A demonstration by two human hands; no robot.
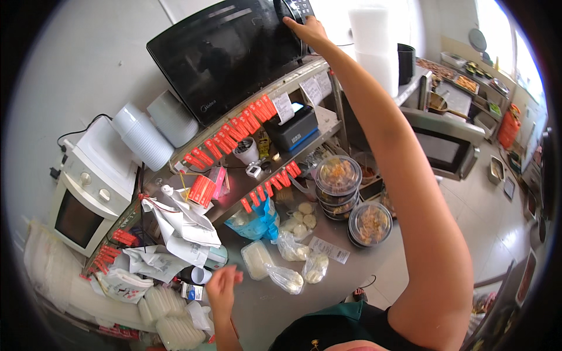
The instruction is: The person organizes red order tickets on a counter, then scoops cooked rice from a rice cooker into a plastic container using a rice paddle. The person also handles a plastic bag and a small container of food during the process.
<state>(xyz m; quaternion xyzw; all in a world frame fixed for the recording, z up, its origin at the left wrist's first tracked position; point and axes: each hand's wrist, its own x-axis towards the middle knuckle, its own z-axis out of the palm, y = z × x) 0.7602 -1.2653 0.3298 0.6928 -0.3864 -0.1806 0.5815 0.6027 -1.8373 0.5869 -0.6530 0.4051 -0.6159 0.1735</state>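
My right hand (309,31) is raised to the door handle (293,17) of a black microwave oven (219,57), which stands on the upper shelf with its door closed. Whether the fingers are closed round the handle cannot be made out. My left hand (223,283) is low over the steel counter (263,316), its fingers curled and nothing plainly in them. Near it lie a rectangular plastic box of rice (257,259) and knotted clear bags (285,278) with pale food. Further right stand stacked round lidded bowls (338,175) and another lidded bowl (370,223).
Red clips (237,131) line the shelf edges. A black receipt printer (292,127) stands on the middle shelf. At left are a white microwave oven (83,197) and stacked plastic tubs (142,136); tall white containers (375,48) stand right of the black oven.
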